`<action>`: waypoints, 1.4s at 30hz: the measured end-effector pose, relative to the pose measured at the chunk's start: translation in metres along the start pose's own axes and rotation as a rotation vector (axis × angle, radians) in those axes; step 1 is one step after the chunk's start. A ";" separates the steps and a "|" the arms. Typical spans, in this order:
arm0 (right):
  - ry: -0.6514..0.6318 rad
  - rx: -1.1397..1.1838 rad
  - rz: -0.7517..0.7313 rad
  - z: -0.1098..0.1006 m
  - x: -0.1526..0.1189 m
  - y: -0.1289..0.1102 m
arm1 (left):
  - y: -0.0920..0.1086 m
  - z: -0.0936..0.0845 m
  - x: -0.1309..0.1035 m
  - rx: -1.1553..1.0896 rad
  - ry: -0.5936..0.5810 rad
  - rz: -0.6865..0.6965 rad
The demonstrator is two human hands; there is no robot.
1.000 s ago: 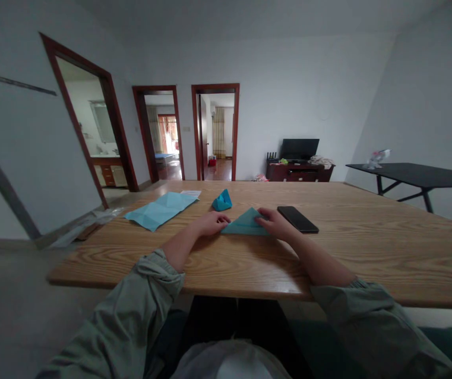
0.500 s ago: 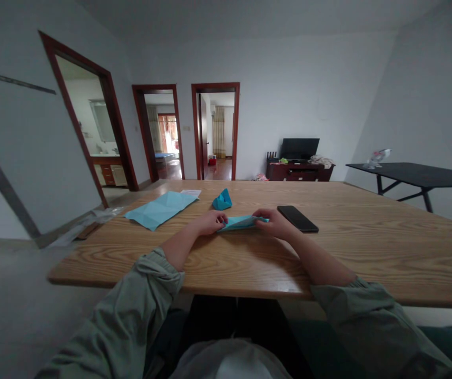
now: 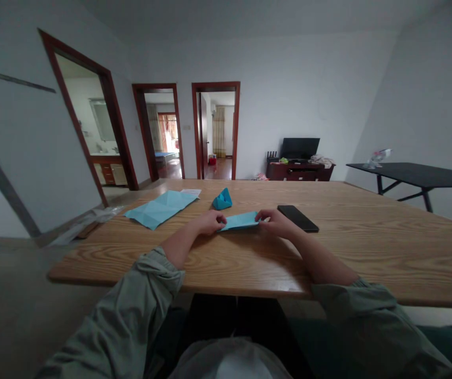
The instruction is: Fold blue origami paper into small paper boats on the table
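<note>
A strip of folded light-blue paper [image 3: 241, 221] lies between my two hands over the wooden table. My left hand [image 3: 210, 222] pinches its left end, fingers closed. At the right end, my right hand [image 3: 274, 223] grips the paper between thumb and fingers. Just behind the strip stands a small folded figure of darker blue paper [image 3: 223, 199]. A larger creased sheet of light-blue paper [image 3: 161, 209] is spread out to the left.
The wooden table [image 3: 352, 247] carries a black phone [image 3: 297, 218] close to my right hand. A white slip of paper [image 3: 192, 192] lies by the large sheet. Farther off are a black table [image 3: 419, 173] at the right and a TV [image 3: 300, 149] on a cabinet.
The folded paper has turned so its upper face now shows as a flat, even strip. My right fingers have shifted slightly on its right end; the left hand has hardly moved.
</note>
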State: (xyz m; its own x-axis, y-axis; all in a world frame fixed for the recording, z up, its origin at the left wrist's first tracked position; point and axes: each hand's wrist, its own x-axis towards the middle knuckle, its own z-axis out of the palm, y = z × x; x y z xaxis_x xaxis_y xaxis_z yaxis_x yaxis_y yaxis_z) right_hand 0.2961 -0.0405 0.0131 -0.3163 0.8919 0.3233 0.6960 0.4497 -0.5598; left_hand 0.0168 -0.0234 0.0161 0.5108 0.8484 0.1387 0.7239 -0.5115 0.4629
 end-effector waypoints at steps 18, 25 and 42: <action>-0.024 -0.018 0.025 0.002 -0.001 0.006 | -0.008 0.003 0.002 -0.070 0.041 0.022; -0.040 -0.009 0.022 0.003 -0.001 0.005 | -0.006 0.003 0.000 -0.148 0.071 0.022; 0.059 -0.038 -0.009 0.005 0.006 0.018 | 0.002 -0.002 -0.004 -0.232 0.058 0.105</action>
State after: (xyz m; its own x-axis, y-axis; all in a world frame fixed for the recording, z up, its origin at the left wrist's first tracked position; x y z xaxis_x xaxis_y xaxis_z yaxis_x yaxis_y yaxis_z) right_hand 0.3031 -0.0267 0.0010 -0.2851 0.8830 0.3729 0.7178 0.4545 -0.5274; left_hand 0.0152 -0.0274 0.0184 0.5453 0.8021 0.2435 0.5390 -0.5580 0.6310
